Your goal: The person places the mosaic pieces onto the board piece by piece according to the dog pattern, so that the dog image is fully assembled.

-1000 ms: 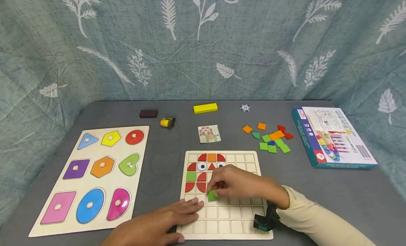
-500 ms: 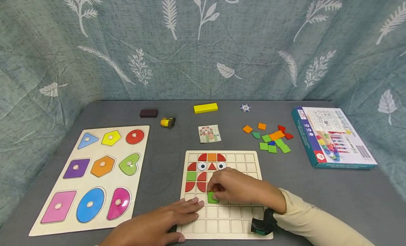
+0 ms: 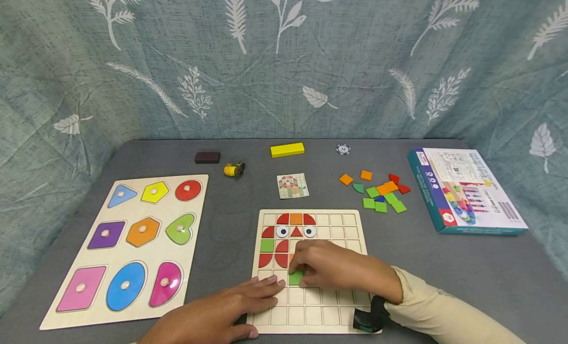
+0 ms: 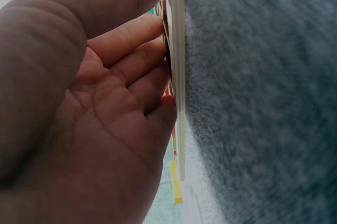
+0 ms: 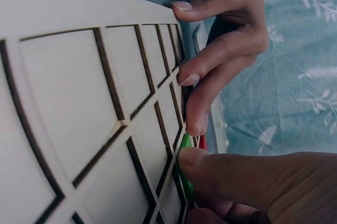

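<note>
A wooden grid board [image 3: 310, 329] lies at the front of the table, with red, orange and green pieces and two eye pieces in its upper left cells. My right hand [image 3: 330, 266] holds a green square tile [image 3: 295, 279] between thumb and curled fingers, low over a cell below the red quarter-circles. In the right wrist view the thumb presses on the green tile [image 5: 186, 174], which sits at the grid. My left hand [image 3: 224, 304] rests on the board's left edge with fingers extended. The left wrist view shows its fingertips on the board edge [image 4: 179, 76].
On the left lies a shape puzzle board [image 3: 193, 265] with knobs. A picture card [image 3: 293, 186] lies behind the grid board, and loose tiles [image 3: 380, 207] are scattered right of it. Further back are a yellow block [image 3: 287, 150], dark block [image 3: 207, 157], toy figure [image 3: 233, 169], chip [image 3: 343, 149] and box [image 3: 470, 191].
My right hand has shifted slightly down, and the green tile now lies squarer to its cell, with more of it showing. The left hand stays in place.
</note>
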### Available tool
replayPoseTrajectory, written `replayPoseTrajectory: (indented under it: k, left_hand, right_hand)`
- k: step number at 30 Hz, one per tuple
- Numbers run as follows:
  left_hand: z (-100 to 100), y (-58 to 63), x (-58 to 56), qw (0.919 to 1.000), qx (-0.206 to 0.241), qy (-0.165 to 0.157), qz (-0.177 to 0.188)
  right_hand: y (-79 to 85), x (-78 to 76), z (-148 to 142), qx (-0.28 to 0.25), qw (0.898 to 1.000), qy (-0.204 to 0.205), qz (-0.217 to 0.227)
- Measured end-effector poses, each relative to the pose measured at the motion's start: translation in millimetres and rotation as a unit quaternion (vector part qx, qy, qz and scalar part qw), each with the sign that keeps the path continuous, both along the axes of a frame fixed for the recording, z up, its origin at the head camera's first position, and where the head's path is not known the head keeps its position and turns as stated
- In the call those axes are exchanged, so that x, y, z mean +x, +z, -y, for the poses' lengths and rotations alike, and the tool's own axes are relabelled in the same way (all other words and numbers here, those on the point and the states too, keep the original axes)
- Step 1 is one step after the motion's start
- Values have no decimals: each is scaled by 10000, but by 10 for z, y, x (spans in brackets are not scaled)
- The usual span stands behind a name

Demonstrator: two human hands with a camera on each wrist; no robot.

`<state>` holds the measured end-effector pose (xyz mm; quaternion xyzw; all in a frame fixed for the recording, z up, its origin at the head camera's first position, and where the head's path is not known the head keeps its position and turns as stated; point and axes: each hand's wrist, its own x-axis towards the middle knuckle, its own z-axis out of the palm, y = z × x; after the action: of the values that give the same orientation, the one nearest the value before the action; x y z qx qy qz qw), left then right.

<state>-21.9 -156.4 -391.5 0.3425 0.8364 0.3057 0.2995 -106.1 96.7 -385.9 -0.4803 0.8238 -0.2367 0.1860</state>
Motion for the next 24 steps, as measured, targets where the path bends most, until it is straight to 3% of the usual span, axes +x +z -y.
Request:
replayPoseTrajectory:
  k: [7, 19, 24]
  left_hand:
    - [-11, 11, 2, 10000, -54, 16, -29]
    - [-11, -3, 12, 10000, -1, 62, 31]
    - [-15, 1, 13, 9999, 35, 97, 63]
  right_hand:
    - [-6, -54, -59, -267, 9996, -56, 69]
    - [-32, -429, -516, -1068, 9877, -1074, -375]
    - [-44, -558, -729, -1054, 9810, -1566, -454]
